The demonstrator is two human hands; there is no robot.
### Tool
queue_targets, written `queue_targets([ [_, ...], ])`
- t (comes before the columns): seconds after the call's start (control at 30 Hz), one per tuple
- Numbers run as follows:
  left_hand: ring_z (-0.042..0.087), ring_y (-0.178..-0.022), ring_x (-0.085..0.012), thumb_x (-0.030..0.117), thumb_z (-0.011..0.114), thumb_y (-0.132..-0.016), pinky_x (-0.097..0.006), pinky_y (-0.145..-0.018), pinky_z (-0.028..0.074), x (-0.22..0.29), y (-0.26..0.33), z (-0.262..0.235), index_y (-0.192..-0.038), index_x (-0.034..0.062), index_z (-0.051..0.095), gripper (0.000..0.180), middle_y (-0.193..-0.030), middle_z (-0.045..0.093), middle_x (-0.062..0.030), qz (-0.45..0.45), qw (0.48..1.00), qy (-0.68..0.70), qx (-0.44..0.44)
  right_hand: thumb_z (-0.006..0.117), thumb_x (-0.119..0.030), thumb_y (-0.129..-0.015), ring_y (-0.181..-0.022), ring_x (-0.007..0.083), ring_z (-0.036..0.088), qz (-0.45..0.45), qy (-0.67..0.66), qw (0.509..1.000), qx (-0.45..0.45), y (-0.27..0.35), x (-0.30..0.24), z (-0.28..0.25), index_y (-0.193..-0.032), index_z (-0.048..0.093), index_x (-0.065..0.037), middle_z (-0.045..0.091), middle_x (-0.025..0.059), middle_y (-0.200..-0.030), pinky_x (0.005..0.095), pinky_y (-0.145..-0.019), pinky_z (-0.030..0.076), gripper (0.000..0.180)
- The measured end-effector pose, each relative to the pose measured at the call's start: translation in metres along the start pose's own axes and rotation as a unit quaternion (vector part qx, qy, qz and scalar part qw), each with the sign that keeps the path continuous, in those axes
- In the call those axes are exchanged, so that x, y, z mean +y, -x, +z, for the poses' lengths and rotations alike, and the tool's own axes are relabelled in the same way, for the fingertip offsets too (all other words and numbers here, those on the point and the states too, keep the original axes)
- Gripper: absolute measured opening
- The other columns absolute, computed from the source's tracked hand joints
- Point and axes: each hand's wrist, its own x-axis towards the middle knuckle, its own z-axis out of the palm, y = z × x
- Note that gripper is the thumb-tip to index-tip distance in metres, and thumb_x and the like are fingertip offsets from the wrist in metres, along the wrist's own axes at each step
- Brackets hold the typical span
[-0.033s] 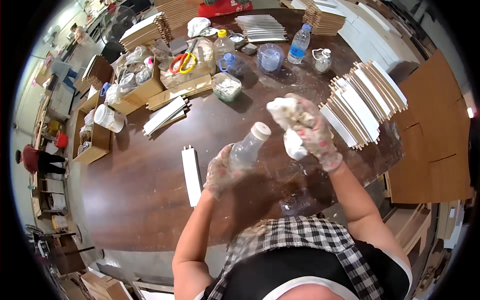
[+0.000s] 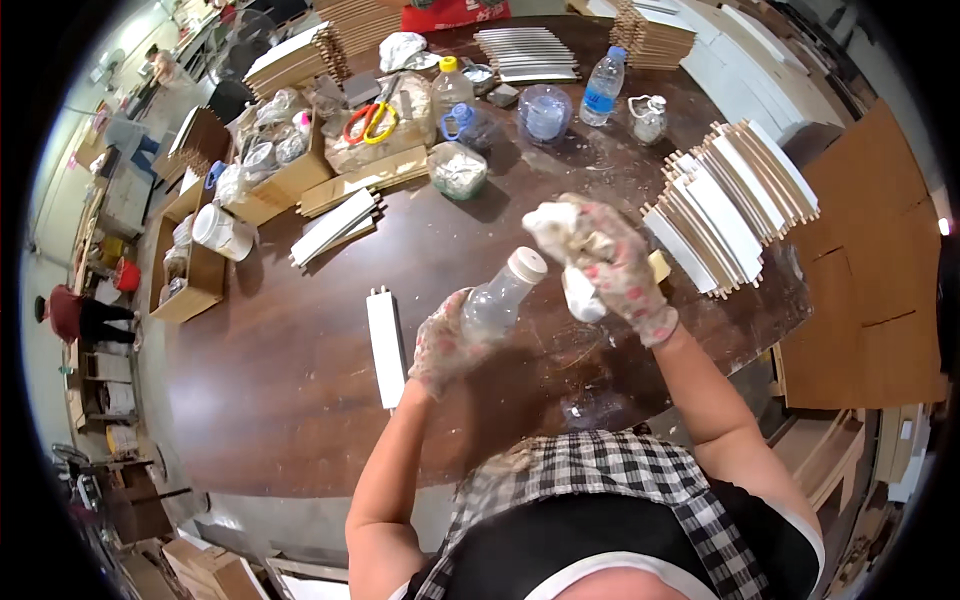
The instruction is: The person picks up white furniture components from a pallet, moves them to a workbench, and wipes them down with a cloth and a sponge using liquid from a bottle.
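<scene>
- A workshop, by the look of it: one big, stained wooden surface [image 2: 270, 385] fills the middle.
- Long rows of white wooden strips [image 2: 728, 210] with pegged ends stand at its right.
- Scissors [image 2: 381, 104], an open cardboard box [image 2: 283, 192] of odds and ends and a lidded plastic bottle [image 2: 603, 88] share it.
- The left hand [image 2: 442, 345] and right hand [image 2: 622, 268] wear spotted gloves.
- Another person [image 2: 66, 314] stands by the cluttered left wall.

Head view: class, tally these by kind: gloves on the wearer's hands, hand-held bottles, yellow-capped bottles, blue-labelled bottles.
Spotted gloves on left hand and right hand: 2
Hand-held bottle: 1
Yellow-capped bottle: 1
Blue-labelled bottle: 1
Total: 5
</scene>
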Motion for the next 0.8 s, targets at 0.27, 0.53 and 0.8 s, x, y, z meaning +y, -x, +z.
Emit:
queue_targets([
  [0.27, 0.059, -0.099, -0.0327, 0.020, 0.072, -0.068, -0.040, -0.082, 0.049, 0.039, 0.040, -0.023, -0.122, 0.0053, 0.047, 0.061, -0.109, 0.059, -0.0151, -0.015, 0.959, -0.271, -0.086, 0.045, -0.017, -0.098, -0.106, 0.0109, 0.053, 0.087, -0.221, 0.971, -0.033, 0.076, 0.060, 0.049, -0.134, 0.041, -0.001, 0.053, 0.0062, -0.124, 0.0242, -0.089, 0.044, 0.039],
  [0.53, 0.063, -0.087, -0.0301, 0.005, 0.057, -0.075, -0.042, -0.074, 0.049, 0.113, 0.015, -0.027, -0.096, 0.0056, 0.057, 0.021, -0.092, 0.062, -0.0143, 0.087, 0.872, -0.460, -0.143, 0.041, -0.026, -0.099, -0.105, 0.0146, 0.054, 0.221, -0.330, 0.912, 0.097, 0.127, 0.084, 0.063, -0.129, 0.046, 0.000, 0.057, 0.0067, -0.115, 0.0304, -0.091, 0.044, 0.040],
  [0.8, 0.059, -0.094, -0.0290, 0.016, 0.077, -0.061, -0.043, -0.080, 0.046, 0.060, -0.002, 0.019, -0.115, 0.0101, 0.052, 0.060, -0.103, 0.060, -0.0112, 0.087, 0.945, -0.313, 0.041, 0.035, -0.026, -0.100, -0.119, 0.0192, 0.048, 0.188, -0.280, 0.933, 0.129, 0.077, 0.061, 0.019, -0.133, 0.043, 0.001, 0.052, 0.0122, -0.126, 0.0304, -0.104, 0.033, 0.043],
])
